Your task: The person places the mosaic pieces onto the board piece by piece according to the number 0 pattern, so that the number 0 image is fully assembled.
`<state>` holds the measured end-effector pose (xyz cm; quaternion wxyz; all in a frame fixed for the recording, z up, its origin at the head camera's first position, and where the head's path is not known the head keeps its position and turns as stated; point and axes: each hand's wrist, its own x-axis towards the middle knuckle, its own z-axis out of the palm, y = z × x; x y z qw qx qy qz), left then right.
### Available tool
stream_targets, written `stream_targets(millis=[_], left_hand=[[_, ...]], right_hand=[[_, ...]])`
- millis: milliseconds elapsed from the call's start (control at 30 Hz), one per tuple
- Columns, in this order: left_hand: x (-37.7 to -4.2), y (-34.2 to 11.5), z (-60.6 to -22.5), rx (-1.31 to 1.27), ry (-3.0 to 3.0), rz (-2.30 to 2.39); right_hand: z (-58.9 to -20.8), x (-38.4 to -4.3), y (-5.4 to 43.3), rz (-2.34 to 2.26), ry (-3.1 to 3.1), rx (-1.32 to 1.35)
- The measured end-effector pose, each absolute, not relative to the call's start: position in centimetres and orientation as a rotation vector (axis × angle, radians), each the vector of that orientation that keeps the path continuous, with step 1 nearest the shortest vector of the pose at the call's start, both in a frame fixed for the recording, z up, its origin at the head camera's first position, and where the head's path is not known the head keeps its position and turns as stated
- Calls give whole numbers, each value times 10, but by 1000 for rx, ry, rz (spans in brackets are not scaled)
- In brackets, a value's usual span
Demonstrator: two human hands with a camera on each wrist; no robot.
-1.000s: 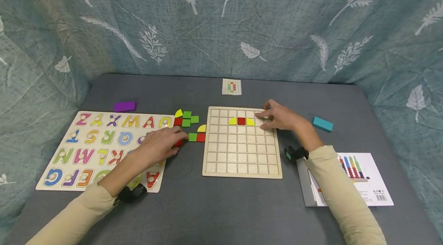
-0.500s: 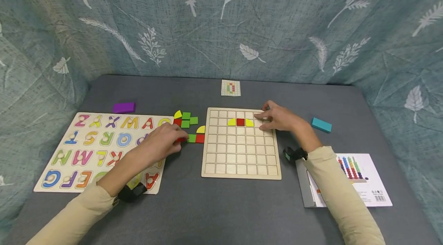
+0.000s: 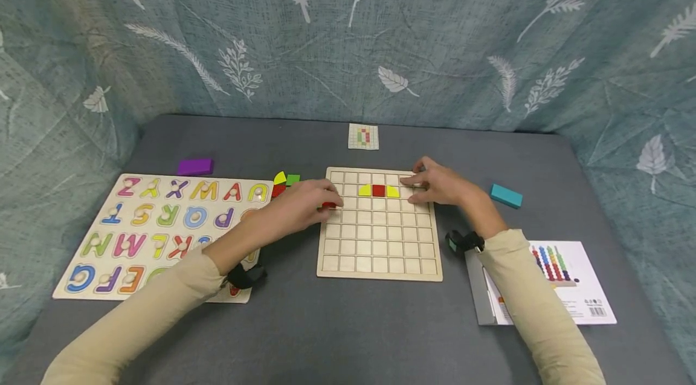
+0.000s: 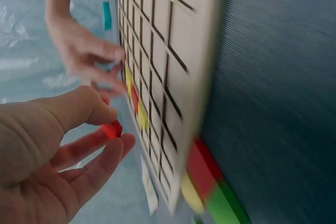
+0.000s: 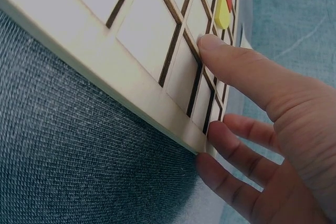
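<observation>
Red block (image 4: 112,129) is pinched between the thumb and fingers of the left hand (image 3: 301,208), whose grip is closed on it at the left border of the grid board (image 3: 379,235); whether the block touches the board cannot be told. The right hand (image 3: 441,184) has a loose, spread grip around nothing, its thumb over the squares and its other fingertips at the board's edge near the far right corner.

On the board, toward the far side, a red square (image 3: 378,191) sits between two yellow rounded pieces (image 3: 365,191), the three in one row. Just beside the board's left edge, on the bench (image 3: 359,327), the left wrist view shows a red piece (image 4: 203,165), a green piece (image 4: 227,204) and part of a yellow one (image 4: 191,195). More loose pieces lie partly hidden behind the left hand, including a green square (image 3: 293,179).

A small pattern card (image 3: 363,136) lies beyond the board's far edge. To the left is an alphabet board (image 3: 185,203), with a purple block (image 3: 196,167) just beyond it. A teal block (image 3: 506,196) lies to the right, and a white box (image 3: 583,295) is nearer, partly under the right sleeve.
</observation>
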<state>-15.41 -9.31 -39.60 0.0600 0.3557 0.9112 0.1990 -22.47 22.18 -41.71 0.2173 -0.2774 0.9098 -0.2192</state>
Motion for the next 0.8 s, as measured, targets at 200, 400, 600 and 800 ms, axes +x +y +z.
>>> stream_targets(millis=[200,400,600,800], left_hand=[[-173,-38,-403,1158,2637,647],[-184,-5,-408,1215,2613,636],[-187,9,-413,1200,2625,618],[-185,13,-420,1159,2634,607]], right_hand=[[-420,-226,223,-568,2539,-777],[-418,-226,224,-570,2544,-813],[-417,-226,224,-561,2557,-834],[-419,-225,224,-553,2560,-847]])
